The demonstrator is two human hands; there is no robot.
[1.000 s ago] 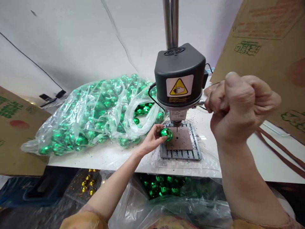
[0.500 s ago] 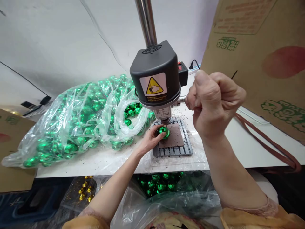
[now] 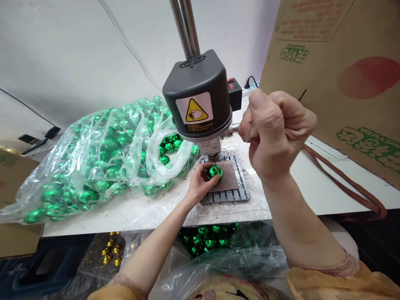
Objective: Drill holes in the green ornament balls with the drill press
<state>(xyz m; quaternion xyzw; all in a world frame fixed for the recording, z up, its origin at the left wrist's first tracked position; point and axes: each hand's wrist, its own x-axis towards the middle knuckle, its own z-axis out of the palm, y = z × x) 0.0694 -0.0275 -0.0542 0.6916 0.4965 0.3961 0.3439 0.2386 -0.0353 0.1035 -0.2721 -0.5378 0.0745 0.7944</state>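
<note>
L hand (image 3: 200,182) pinches a green faceted ball (image 3: 215,172) btwn thumb & fingers. Ball's on the brown pad (image 3: 230,177) atop the slotted base plate (image 3: 244,194), right under the chuck (image 3: 213,157) of a small bench drill press (image 3: 197,93). R hand (image 3: 279,133) is curled tight, fist-like, round the feed lever (image 3: 235,127), raised beside the motor housing.

Step in hand, my read: ball positioned under the drill for a hole, prob. at or near bit contact. Next move calls for a firm, steady L pinch so the ball can't roll, fingertips clear of the bit, & an even pull on the lever w/ R.

Hard to see: bit's mostly lost btwn chuck & ball, so can't tell if it's touching or already in. Lever's grip end is hidden in R fist; ball's L side is behind the fingers. Can't tell if the drill's spinning. Press column's cut off at top. Clear plastic bag (image 3: 93,146) of green balls on the desk (image 3: 103,221) is creased & glary; open bag (image 3: 231,266) below desk edge is partly blocked by the L forearm, & its balls are dim.
</note>
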